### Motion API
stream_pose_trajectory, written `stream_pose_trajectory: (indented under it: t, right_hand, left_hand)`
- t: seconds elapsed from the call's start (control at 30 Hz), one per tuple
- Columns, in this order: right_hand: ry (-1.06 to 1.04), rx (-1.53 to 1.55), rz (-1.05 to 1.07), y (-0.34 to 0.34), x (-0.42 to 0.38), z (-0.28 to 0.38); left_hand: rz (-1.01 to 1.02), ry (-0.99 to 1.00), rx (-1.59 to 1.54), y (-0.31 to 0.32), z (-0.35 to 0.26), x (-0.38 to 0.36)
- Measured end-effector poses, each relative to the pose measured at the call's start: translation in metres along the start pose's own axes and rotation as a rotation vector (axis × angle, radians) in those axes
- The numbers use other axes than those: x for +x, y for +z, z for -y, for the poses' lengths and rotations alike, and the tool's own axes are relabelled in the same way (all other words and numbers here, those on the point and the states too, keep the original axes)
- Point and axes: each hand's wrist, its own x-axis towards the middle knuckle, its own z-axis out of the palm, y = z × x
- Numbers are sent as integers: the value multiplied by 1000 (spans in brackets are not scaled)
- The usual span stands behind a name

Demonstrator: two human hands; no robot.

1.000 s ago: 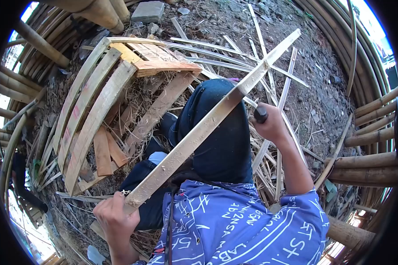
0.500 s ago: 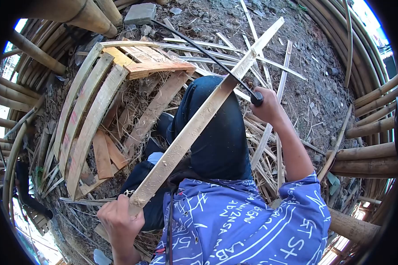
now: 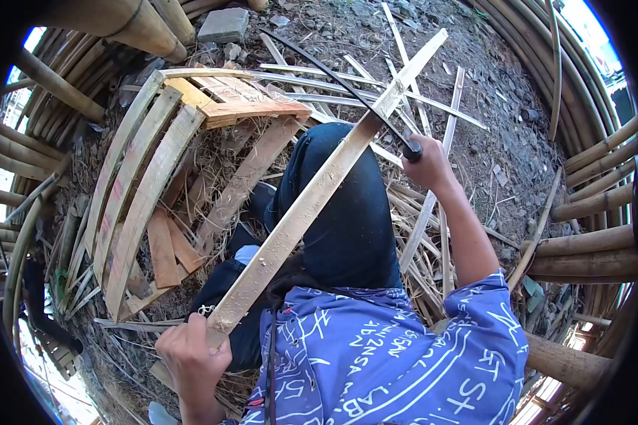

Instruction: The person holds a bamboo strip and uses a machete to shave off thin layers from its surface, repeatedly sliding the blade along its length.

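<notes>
A long bamboo strip (image 3: 298,225) slants across my raised knee, from lower left to upper right. My left hand (image 3: 193,352) is closed around its lower end. My right hand (image 3: 427,164) grips the black handle of a long dark blade (image 3: 326,71). The blade crosses the strip near its upper part, just beyond the knee, and points to the upper left. Small shavings cling to the face of the strip.
A slatted wooden crate (image 3: 255,108) lies tilted at my left. Thin split strips (image 3: 451,120) and shavings cover the ground ahead and beside my knee. A grey block (image 3: 223,25) lies at the top left. Bamboo poles (image 3: 595,246) flank both sides.
The blade's tip and the right hand have shifted slightly, with the blade now lying a little lower across the strip. The strip's far end has moved slightly left.
</notes>
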Motion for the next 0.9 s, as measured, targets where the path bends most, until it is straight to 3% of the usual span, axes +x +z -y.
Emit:
stream_pose_trajectory:
  t: [0.9]
  right_hand:
    - [60,-38,-66,2,25,-36]
  left_hand:
    - [-7,-42,50,-12,7,-12]
